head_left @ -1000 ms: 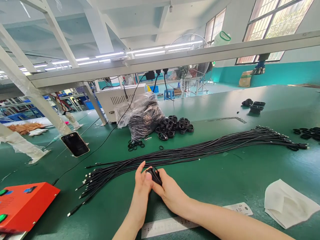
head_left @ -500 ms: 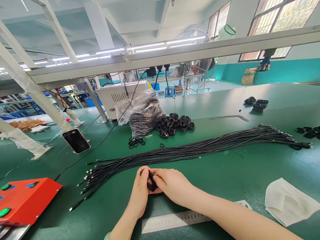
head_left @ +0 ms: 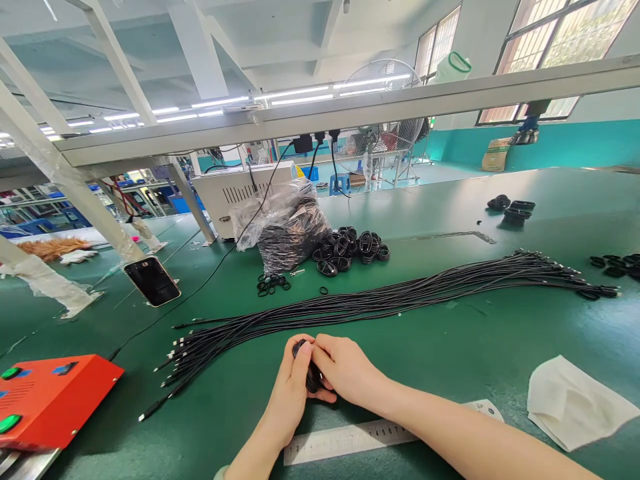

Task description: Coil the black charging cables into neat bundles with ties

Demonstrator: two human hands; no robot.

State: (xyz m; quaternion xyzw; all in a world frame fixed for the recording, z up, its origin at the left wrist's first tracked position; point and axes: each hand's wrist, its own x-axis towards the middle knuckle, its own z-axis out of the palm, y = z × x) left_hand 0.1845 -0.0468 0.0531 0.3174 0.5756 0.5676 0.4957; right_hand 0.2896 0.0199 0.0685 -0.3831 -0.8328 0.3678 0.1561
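Observation:
Between my two hands is a small coiled black cable (head_left: 314, 379), partly hidden by the fingers. My left hand (head_left: 289, 387) wraps round its left side, thumb on top. From the right, my right hand (head_left: 347, 370) pinches the coil, its fingertips close to the left thumb. Just beyond them a long bundle of straight black cables (head_left: 360, 300) lies across the green table (head_left: 450, 373), metal plugs at its ends. Below the hands a white ruler (head_left: 350, 441) is partly covered by my right forearm.
Several coiled cables (head_left: 350, 250) are heaped by a clear plastic bag (head_left: 290, 230). Small black rings (head_left: 273, 285) lie in front. A phone (head_left: 153, 281) leans at the left post, above a red box with green buttons (head_left: 60, 400). A white cloth piece (head_left: 575, 403) lies at right.
Both hands have shifted slightly right with the coil. The coil has turned and its open loop shows less, as the fingers have closed more tightly round it.

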